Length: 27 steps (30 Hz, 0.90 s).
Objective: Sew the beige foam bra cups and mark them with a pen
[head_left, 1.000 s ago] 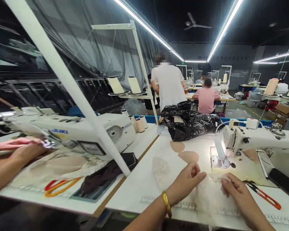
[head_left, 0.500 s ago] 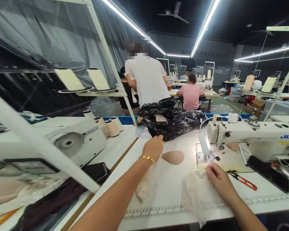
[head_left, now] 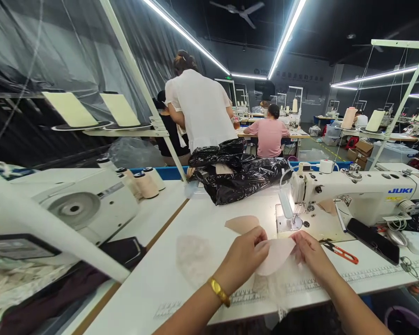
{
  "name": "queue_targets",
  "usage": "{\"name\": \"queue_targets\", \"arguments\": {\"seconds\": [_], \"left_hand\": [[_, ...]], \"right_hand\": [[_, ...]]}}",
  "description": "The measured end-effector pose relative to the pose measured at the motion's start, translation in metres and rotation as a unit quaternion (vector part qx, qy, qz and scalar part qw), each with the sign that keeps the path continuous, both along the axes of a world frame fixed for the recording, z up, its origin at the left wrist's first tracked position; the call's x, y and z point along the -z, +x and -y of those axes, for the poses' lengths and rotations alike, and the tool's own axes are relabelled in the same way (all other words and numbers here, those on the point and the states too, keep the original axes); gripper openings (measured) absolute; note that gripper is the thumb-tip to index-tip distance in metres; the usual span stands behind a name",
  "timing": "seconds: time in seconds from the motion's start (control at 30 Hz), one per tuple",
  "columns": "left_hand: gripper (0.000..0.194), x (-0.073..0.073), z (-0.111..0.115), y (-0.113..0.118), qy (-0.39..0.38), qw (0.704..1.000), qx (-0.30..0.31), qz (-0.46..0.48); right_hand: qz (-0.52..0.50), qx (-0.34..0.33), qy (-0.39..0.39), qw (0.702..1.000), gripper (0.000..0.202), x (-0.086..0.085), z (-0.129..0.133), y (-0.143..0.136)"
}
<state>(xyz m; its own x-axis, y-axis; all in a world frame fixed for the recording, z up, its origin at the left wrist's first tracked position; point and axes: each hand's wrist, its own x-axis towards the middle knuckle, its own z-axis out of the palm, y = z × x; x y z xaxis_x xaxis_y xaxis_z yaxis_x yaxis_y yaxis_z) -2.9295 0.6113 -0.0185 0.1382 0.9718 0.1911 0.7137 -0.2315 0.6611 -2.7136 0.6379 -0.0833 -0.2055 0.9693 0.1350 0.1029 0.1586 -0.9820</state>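
A pale pink, rounded fabric piece (head_left: 277, 258) is stretched between my hands above the front of the white table. Its left end is pinched by my left hand (head_left: 246, 253), which has a gold bracelet at the wrist. My right hand (head_left: 310, 253) pinches the upper right corner. Sheer lace fabric (head_left: 270, 284) hangs below the piece toward the table edge; whether my fingers also grip it I cannot tell. Behind my left hand lies a tan teardrop-shaped fabric piece (head_left: 242, 224), partly covered. Another sheer lace piece (head_left: 194, 256) lies flat on the left.
A JUKI sewing machine (head_left: 363, 186) stands right, its lamp lit over the needle plate (head_left: 287, 224). Orange-handled thread snips (head_left: 344, 253) and a black phone (head_left: 373, 240) lie before it. A black plastic bag (head_left: 247, 179) sits at the back. Beyond are co-workers, one in white (head_left: 202, 109).
My left hand has drawn back from the black bag to beside my right hand, and the pale pink piece is now between them. The view has swung slightly to the right.
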Motion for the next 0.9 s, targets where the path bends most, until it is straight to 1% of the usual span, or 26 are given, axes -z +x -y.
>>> {"name": "queue_targets", "arguments": {"seconds": [0.1, 0.13, 0.17, 0.23, 0.27, 0.3, 0.33, 0.37, 0.4, 0.47, 0.53, 0.57, 0.6, 0.67, 0.7, 0.73, 0.8, 0.87, 0.9], "left_hand": [[0.006, 0.004, -0.006, 0.008, 0.007, 0.998, 0.014, -0.065], [0.01, 0.003, -0.008, 0.009, 0.02, 0.996, 0.032, -0.076], [0.019, 0.002, -0.01, 0.01, 0.037, 0.994, 0.062, -0.079], [0.034, -0.003, -0.015, 0.012, 0.063, 0.984, 0.153, -0.07], [0.035, -0.007, -0.019, 0.013, 0.057, 0.975, 0.206, -0.063], [0.032, -0.01, -0.023, 0.013, 0.041, 0.965, 0.251, -0.057], [0.026, -0.014, -0.027, 0.012, 0.021, 0.957, 0.284, -0.054], [0.021, -0.018, -0.032, 0.011, 0.006, 0.952, 0.3, -0.055], [0.016, -0.022, -0.036, 0.009, 0.003, 0.952, 0.301, -0.057], [0.013, -0.028, -0.042, 0.003, 0.029, 0.96, 0.272, -0.054], [0.01, -0.032, -0.044, -0.004, 0.093, 0.968, 0.228, -0.057], [0.01, -0.032, -0.043, -0.007, 0.146, 0.965, 0.208, -0.072], [0.011, -0.03, -0.04, -0.011, 0.207, 0.954, 0.192, -0.102], [0.018, -0.023, -0.034, -0.016, 0.317, 0.912, 0.176, -0.192], [0.02, -0.017, -0.031, -0.018, 0.343, 0.891, 0.182, -0.237], [0.019, -0.011, -0.028, -0.018, 0.343, 0.877, 0.197, -0.273], [0.019, 0.002, -0.026, -0.014, 0.314, 0.866, 0.239, -0.308], [0.02, 0.012, -0.031, -0.005, 0.299, 0.856, 0.277, -0.318], [0.02, 0.016, -0.037, 0.001, 0.299, 0.852, 0.281, -0.324]], "right_hand": [[0.014, -0.012, 0.019, 1.0, 0.042, -0.001, 0.005, -0.002], [0.021, -0.016, 0.025, 0.999, 0.038, -0.003, 0.007, -0.003], [0.028, -0.019, 0.031, 0.999, 0.033, -0.004, 0.009, -0.003], [0.039, -0.025, 0.044, 0.998, 0.024, -0.011, 0.013, -0.002], [0.046, -0.03, 0.054, 0.997, 0.021, -0.015, 0.015, -0.001], [0.056, -0.035, 0.067, 0.996, 0.017, -0.02, 0.017, 0.0], [0.07, -0.036, 0.084, 0.993, 0.015, -0.026, 0.019, 0.002], [0.087, -0.028, 0.108, 0.99, 0.013, -0.032, 0.021, 0.004], [0.106, -0.011, 0.142, 0.984, 0.011, -0.039, 0.022, 0.005], [0.136, 0.045, 0.237, 0.961, 0.011, -0.049, 0.024, 0.006], [0.139, 0.093, 0.344, 0.924, 0.01, -0.054, 0.023, 0.005], [0.14, 0.101, 0.392, 0.904, 0.011, -0.054, 0.02, 0.003], [0.151, 0.098, 0.434, 0.883, 0.014, -0.051, 0.016, 0.002], [0.207, 0.069, 0.486, 0.846, 0.023, -0.041, 0.004, 0.002], [0.243, 0.05, 0.499, 0.831, 0.026, -0.034, -0.004, 0.003], [0.278, 0.028, 0.504, 0.817, 0.027, -0.026, -0.012, 0.005], [0.324, -0.016, 0.502, 0.802, 0.028, -0.012, -0.029, 0.012], [0.345, -0.056, 0.498, 0.793, 0.029, -0.002, -0.044, 0.02], [0.353, -0.075, 0.497, 0.789, 0.03, 0.001, -0.05, 0.024]]}}
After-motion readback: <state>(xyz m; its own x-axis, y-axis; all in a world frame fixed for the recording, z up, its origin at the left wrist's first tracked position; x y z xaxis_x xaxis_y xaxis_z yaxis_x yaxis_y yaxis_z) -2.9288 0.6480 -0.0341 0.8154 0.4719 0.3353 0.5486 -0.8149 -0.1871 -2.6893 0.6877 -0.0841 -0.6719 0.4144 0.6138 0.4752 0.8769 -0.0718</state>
